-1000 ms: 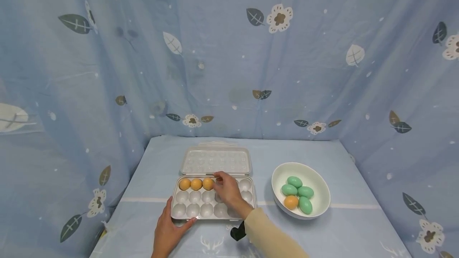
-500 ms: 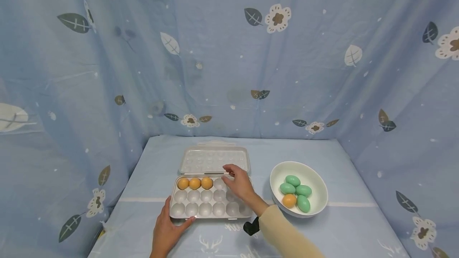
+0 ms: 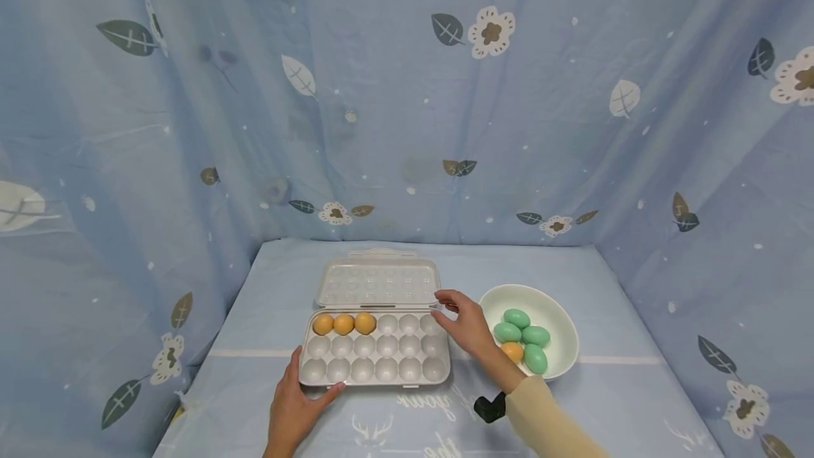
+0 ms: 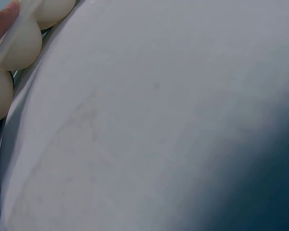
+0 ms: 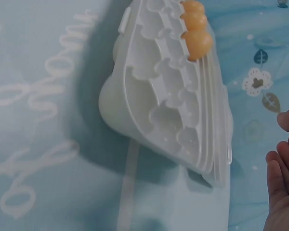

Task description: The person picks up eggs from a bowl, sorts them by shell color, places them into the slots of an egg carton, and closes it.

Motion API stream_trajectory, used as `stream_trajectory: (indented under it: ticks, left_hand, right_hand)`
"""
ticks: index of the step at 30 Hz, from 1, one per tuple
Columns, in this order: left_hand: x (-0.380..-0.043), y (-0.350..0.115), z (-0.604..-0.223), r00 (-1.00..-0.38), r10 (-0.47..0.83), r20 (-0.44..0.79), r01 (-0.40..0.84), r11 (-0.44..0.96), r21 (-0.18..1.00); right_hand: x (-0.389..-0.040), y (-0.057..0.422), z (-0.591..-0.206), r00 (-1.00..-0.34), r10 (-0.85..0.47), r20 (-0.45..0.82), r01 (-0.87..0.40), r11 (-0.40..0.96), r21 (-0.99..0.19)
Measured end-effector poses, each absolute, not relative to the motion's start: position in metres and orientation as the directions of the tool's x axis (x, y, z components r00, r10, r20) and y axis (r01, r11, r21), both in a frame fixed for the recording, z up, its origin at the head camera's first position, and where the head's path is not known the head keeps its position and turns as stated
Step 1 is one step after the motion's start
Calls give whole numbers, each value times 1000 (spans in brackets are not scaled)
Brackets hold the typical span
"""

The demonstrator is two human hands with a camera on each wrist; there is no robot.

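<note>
Orange eggs, three, sit in the carton, far row, left end; left hand spread at its corner, right hand relaxed, empty. Uneven pressure might tilt it, dislodging them.

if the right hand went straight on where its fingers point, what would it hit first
Probably the open lid of the egg tray, at its near right corner; depth is unclear, so the right hand might pass above.

head cam's furthest back, facing forward and down; wrist cams sit way closer, left mostly facing pale cloth, right catching the egg tray end-on, which head shares too
</note>
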State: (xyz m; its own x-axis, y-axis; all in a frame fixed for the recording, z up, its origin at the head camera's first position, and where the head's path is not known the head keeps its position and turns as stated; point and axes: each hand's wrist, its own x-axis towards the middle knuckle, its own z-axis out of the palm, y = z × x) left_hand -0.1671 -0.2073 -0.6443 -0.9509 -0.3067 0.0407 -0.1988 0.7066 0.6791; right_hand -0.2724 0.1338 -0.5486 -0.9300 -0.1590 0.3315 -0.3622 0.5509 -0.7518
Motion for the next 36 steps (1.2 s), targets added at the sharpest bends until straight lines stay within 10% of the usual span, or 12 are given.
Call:
stream_trajectory:
  ticks: [36]
  left_hand:
    - [-169, -210, -647, -953, -298, 59, -179, 707, 684]
  right_hand:
    - [-224, 262, -556, -984, -154, 85, -174, 789, -589]
